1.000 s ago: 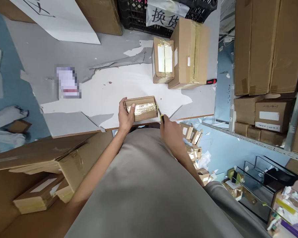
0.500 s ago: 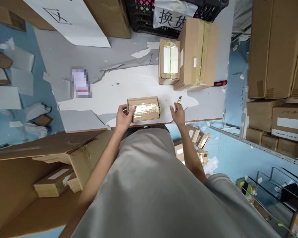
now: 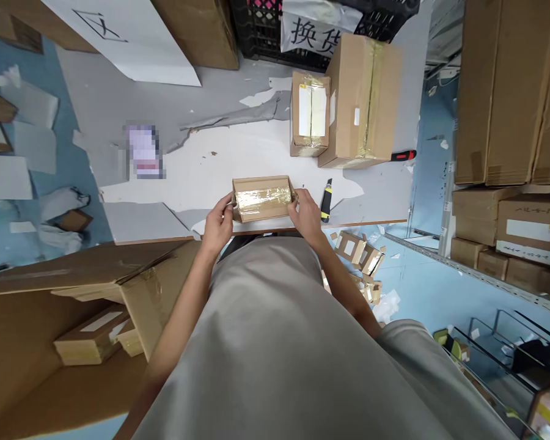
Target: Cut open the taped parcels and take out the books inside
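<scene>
Left hand (image 3: 217, 226) and right hand (image 3: 305, 215), seen in the head view, are apart from each other and grip the opposite ends of the taped carton (image 3: 262, 201) at the near edge of the table (image 3: 242, 146), while the yellow-black cutter (image 3: 326, 201) lies just beside the right hand.

The small box (image 3: 260, 201) is matt cardboard, its tape (image 3: 275, 195) glossy and crinkled. The worktop (image 3: 229, 153) looks smooth beside torn, rumpled sheeting (image 3: 242, 115). The utility knife (image 3: 326, 201) has a plastic-looking handle. The shirt (image 3: 275, 342) is matt, soft-looking cloth.
</scene>
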A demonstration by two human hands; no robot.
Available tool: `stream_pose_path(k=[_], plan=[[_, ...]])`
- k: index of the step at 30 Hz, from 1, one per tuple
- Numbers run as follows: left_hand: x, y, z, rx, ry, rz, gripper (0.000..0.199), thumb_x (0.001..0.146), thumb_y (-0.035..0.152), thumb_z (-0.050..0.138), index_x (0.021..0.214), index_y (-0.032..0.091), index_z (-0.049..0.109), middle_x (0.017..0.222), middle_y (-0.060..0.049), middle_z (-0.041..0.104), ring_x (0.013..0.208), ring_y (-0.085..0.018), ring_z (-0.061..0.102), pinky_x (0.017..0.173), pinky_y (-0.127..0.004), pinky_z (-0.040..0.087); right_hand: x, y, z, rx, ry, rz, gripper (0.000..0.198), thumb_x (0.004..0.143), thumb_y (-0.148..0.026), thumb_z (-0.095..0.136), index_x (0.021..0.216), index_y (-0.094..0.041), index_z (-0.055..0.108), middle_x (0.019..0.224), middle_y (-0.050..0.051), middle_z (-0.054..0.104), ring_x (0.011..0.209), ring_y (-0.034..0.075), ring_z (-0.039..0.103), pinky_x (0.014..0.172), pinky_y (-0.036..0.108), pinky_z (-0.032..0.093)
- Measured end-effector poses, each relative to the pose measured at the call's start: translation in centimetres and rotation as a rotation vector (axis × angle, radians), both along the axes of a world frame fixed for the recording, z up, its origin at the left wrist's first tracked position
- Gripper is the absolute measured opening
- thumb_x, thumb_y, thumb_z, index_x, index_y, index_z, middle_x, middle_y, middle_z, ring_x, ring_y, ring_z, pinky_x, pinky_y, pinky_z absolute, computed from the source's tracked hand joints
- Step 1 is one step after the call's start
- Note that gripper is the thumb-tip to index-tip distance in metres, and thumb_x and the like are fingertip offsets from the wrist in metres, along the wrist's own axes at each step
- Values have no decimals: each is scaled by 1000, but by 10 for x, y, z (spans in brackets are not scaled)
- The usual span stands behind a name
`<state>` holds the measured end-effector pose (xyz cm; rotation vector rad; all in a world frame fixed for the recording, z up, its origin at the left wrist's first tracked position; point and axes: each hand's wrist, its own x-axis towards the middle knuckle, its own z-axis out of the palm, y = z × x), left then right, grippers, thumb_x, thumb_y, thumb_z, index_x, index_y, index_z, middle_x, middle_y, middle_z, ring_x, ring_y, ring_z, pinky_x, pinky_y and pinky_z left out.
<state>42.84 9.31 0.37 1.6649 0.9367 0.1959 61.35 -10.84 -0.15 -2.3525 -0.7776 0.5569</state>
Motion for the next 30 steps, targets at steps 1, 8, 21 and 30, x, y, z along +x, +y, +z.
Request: stream_pose_path(k=[1, 8, 21, 30], plan=[[1, -1, -1, 22, -4, 6, 68, 104, 71, 59, 146, 20, 75, 148, -15, 77, 141, -34, 69, 130, -53, 49, -3, 3, 0, -22, -23, -20, 26, 108, -23, 47, 124, -23, 67, 121, 12, 69, 116, 29, 68, 100, 39, 61], [-2, -7, -9, 78, 4, 4, 65, 107, 62, 58, 152, 19, 72, 149, -16, 75, 133, -33, 72, 124, -51, 54, -15, 2, -7, -35, -80, -53, 34, 110, -20, 40, 126, -24, 70, 119, 10, 65, 113, 26, 65, 94, 33, 59], [1, -16, 6, 108, 54, -10, 62, 105, 55, 51, 149, 18, 74, 147, -17, 73, 141, -33, 66, 127, -48, 48, -16, -4, -11, -81, -22, -64, 39, 108, -18, 40, 118, -27, 77, 127, 11, 68, 115, 27, 67, 94, 35, 58], [0, -16, 4, 29, 16, 52, 60, 101, 51, 58, 149, 18, 74, 154, -17, 72, 142, -34, 67, 127, -51, 50, -16, -11, 11, 110, 20, -204, 39, 112, -32, 41, 143, -25, 64, 145, 14, 66, 128, 26, 69, 114, 42, 58]])
